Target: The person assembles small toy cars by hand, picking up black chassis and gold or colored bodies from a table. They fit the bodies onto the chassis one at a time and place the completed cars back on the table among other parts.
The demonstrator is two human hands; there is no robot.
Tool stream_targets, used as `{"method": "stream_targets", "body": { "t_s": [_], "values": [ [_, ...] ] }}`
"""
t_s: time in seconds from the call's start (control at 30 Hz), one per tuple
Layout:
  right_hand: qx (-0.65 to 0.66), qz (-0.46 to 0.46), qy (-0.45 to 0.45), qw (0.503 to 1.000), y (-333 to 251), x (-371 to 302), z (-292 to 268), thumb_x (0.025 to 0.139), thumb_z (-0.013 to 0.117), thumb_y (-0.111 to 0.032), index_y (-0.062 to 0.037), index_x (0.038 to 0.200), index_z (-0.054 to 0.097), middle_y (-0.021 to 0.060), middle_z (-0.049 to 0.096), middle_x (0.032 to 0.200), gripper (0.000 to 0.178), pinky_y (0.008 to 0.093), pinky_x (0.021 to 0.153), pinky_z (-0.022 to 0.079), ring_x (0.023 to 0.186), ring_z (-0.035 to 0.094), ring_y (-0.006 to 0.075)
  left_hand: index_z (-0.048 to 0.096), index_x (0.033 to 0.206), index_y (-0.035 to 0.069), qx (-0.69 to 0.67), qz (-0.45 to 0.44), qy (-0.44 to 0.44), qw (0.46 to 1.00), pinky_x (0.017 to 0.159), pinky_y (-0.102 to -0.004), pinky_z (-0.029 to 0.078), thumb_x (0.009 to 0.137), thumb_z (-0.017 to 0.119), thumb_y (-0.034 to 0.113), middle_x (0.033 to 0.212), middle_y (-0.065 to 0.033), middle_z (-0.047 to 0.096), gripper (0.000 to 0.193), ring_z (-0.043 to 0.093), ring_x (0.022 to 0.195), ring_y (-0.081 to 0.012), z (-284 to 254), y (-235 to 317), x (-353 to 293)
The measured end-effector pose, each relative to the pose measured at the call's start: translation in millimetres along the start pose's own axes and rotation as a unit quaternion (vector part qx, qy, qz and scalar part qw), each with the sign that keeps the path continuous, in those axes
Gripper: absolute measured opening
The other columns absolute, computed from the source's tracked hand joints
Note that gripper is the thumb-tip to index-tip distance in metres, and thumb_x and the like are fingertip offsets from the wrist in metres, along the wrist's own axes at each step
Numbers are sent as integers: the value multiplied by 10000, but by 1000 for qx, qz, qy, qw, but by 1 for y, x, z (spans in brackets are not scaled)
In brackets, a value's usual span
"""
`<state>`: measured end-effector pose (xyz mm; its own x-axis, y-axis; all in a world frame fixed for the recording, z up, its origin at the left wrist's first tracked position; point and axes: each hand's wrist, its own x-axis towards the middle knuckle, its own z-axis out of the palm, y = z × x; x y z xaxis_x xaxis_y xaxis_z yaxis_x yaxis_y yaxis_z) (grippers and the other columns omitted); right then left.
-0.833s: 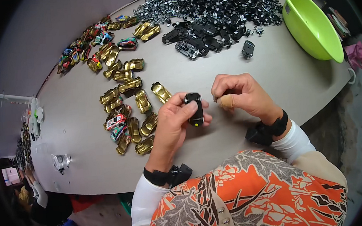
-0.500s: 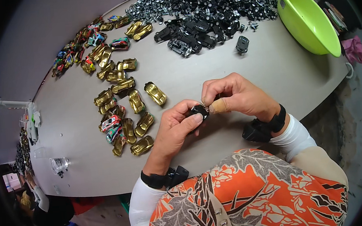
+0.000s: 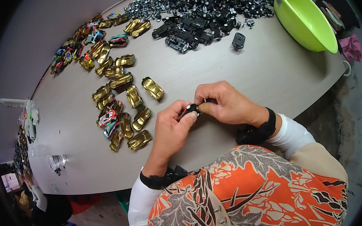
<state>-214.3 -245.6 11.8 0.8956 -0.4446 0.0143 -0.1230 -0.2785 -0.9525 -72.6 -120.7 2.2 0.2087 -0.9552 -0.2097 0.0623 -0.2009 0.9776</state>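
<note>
My left hand (image 3: 170, 128) pinches a small black toy car (image 3: 190, 109) between thumb and fingers, with a light wheel and a bit of red showing on it. Against the car's right end, my right hand (image 3: 228, 105) has its thumb and forefinger closed; a tan cover wraps that thumb. Whatever those fingertips hold is hidden. Left of my hands lie gold toy car bodies (image 3: 152, 88) in a loose column, some with coloured printing. Beyond, a lone black car base (image 3: 238, 41) lies apart from a cluster of black car bases (image 3: 200, 31).
A big heap of wheel-and-axle pieces (image 3: 206, 0) fills the table's far side. The green basin (image 3: 305, 18) stands tilted at the far right. Colourful car bodies (image 3: 68, 54) pile up at the far left. A clear cup (image 3: 57, 162) stands at left; another person's arm (image 3: 38, 196) shows beyond.
My right hand has come slightly left and lower, its thumb now against the toy car. The car has turned a little in my left hand. The whole view has shifted slightly.
</note>
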Motion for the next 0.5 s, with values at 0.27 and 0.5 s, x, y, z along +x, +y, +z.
{"method": "stream_targets", "body": {
  "t_s": [0.27, 0.5],
  "values": [
    [245, 95, 12, 965, -5, 1, -12, 809, 593, -50, -18, 928, 603, 1, 599, 732, 124, 173, 469, 389, 543, 483, 28, 576, 932, 10, -146, -27, 1, 989, 480, -172, 416, 826, 628, 161, 733, -27, 595, 192, 551, 582, -63, -10, -3, -8],
    [226, 67, 32, 971, 1, -2, -11, 793, 593, -3, 6, 994, 603, 28, 615, 816, 201, 208, 627, 464, 704, 565, 74, 542, 993, -9, -314, -104, -37, 943, 613, -326, 549, 829, 590, 122, 872, -169, 635, 215, 658, 722, -250, -14, -1, -14]
  ]
}}
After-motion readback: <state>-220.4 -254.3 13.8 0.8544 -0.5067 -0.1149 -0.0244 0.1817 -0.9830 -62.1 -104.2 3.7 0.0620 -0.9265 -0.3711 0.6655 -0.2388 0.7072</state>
